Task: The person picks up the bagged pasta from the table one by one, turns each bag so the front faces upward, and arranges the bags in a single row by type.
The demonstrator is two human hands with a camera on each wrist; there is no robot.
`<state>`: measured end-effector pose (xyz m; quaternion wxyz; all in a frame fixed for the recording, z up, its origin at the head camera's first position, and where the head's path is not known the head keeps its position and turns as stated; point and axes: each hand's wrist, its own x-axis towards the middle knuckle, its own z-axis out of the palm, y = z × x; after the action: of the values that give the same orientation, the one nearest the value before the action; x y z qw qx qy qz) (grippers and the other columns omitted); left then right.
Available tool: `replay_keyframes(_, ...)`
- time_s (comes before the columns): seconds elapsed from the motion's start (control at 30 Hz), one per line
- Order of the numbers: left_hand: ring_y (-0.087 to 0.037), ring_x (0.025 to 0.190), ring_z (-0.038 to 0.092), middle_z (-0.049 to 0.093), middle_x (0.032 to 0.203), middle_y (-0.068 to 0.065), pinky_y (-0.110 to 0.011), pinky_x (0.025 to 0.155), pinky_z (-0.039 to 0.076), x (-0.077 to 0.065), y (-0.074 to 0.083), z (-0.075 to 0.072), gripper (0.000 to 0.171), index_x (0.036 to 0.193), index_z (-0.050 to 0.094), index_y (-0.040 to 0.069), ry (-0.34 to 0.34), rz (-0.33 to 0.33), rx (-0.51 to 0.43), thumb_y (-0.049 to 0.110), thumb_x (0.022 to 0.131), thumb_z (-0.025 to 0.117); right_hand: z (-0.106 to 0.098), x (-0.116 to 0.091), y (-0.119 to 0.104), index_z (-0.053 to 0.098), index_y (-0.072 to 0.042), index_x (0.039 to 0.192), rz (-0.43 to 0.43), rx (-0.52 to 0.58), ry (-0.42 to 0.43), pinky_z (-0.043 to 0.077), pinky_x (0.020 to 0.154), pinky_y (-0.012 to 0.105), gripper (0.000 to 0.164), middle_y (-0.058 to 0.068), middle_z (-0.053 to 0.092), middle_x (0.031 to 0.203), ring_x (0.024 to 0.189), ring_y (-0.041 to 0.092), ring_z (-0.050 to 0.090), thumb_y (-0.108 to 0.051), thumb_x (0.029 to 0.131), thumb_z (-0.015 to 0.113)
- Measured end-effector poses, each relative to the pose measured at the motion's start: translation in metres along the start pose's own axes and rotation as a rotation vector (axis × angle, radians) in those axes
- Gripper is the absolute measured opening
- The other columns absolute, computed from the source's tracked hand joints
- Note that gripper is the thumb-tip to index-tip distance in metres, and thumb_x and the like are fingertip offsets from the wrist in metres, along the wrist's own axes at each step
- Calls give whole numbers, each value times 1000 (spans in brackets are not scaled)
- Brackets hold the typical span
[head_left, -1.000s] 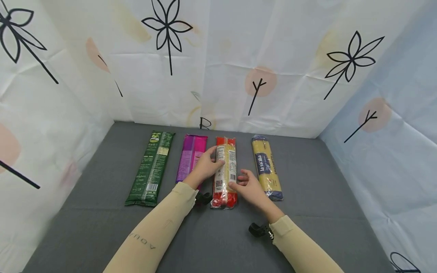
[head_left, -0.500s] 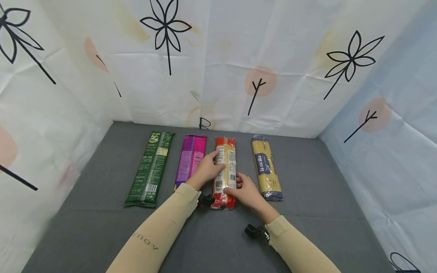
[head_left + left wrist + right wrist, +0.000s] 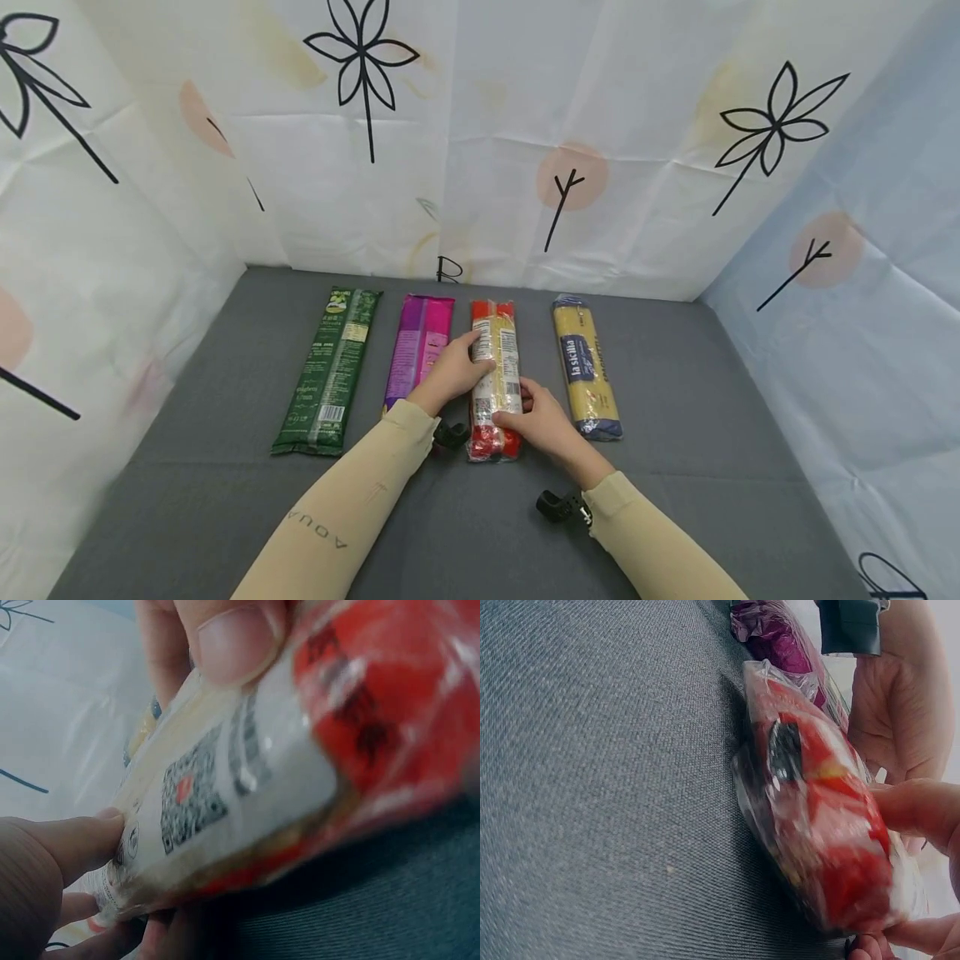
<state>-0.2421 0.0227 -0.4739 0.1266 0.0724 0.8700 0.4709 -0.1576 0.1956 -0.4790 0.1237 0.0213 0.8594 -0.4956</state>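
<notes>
A long pasta pack (image 3: 497,392) with red ends, a white label and pale strands lies lengthwise on the grey cloth, between both hands. My left hand (image 3: 453,371) grips its left side, thumb on top; in the left wrist view the fingers reach under that edge. Lower on the right side, my right hand (image 3: 546,421) pinches it with the thumb over the top and fingers at the edge. The right wrist view shows the pack's crinkled red end (image 3: 832,832) close over the cloth, a dark shadow beneath it. A QR code (image 3: 193,791) shows on the label.
Left of the hands lie a purple-pink pack (image 3: 420,350), partly behind the left hand, and a dark green pack (image 3: 327,375). On the right is a yellow pasta pack (image 3: 587,371) with a blue label. Printed white curtains (image 3: 487,167) enclose the grey table (image 3: 465,533).
The right hand has moved left onto the red-ended pack and now grips its right edge. The left hand has slid slightly toward the person. The pack's near end has shifted slightly right.
</notes>
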Motion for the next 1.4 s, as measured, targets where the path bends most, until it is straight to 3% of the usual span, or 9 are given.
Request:
replay_keyframes(0.17,-27,119,51,45,143,-16,-45,95,45,-2,-1,2,71,151,34,12,12,-6,-65,25,91,70,-1,-2,0,42,-10,143,-26,117,-25,53,72,34,70,10,56,117,94,20,59,-26,85,76)
replay_keyframes(0.37,-26,120,50,43,145,-15,-44,94,46,-3,-6,6,71,151,35,13,34,-17,-153,23,90,70,-3,-2,-1,41,-5,144,-38,206,-41,55,76,37,64,14,58,123,98,21,62,-18,89,71)
replay_keyframes(0.6,-25,119,50,41,147,-12,-43,93,47,-5,-9,9,71,151,33,15,35,-18,-208,23,91,70,-10,-17,-23,35,2,144,-13,302,-84,54,80,39,62,20,53,128,103,24,60,-10,92,65)
replay_keyframes(0.73,-24,120,49,39,149,-12,-43,94,46,-8,-7,10,71,151,34,15,48,-10,-229,22,90,70,-9,-20,-21,31,1,146,-8,373,-91,53,84,39,64,21,50,133,109,26,58,-9,93,64)
replay_keyframes(0.93,-24,120,49,41,146,-12,-44,93,47,-14,0,7,71,151,34,18,80,7,-258,21,90,70,-2,-8,4,28,-11,148,-23,469,-109,54,82,38,68,17,55,131,106,26,61,-15,93,67)
replay_keyframes(1.03,-23,112,55,44,143,-12,-42,89,50,-15,1,6,71,151,34,18,101,38,-248,22,90,70,-2,-6,7,28,-15,148,-37,490,-103,54,83,38,69,14,54,133,108,27,61,-16,92,67)
replay_keyframes(1.2,-20,91,64,46,140,-11,-34,70,55,-16,5,3,71,151,34,20,120,93,-259,23,91,70,-3,-8,0,28,-16,148,-76,539,-69,52,86,39,69,12,48,141,114,28,58,-13,92,68)
replay_keyframes(1.4,-19,87,63,44,141,-7,-33,64,54,-21,12,-1,69,152,33,24,124,120,-288,29,93,67,-10,-9,-11,30,-15,147,-164,506,-9,53,85,36,67,12,49,140,114,28,57,-7,92,66)
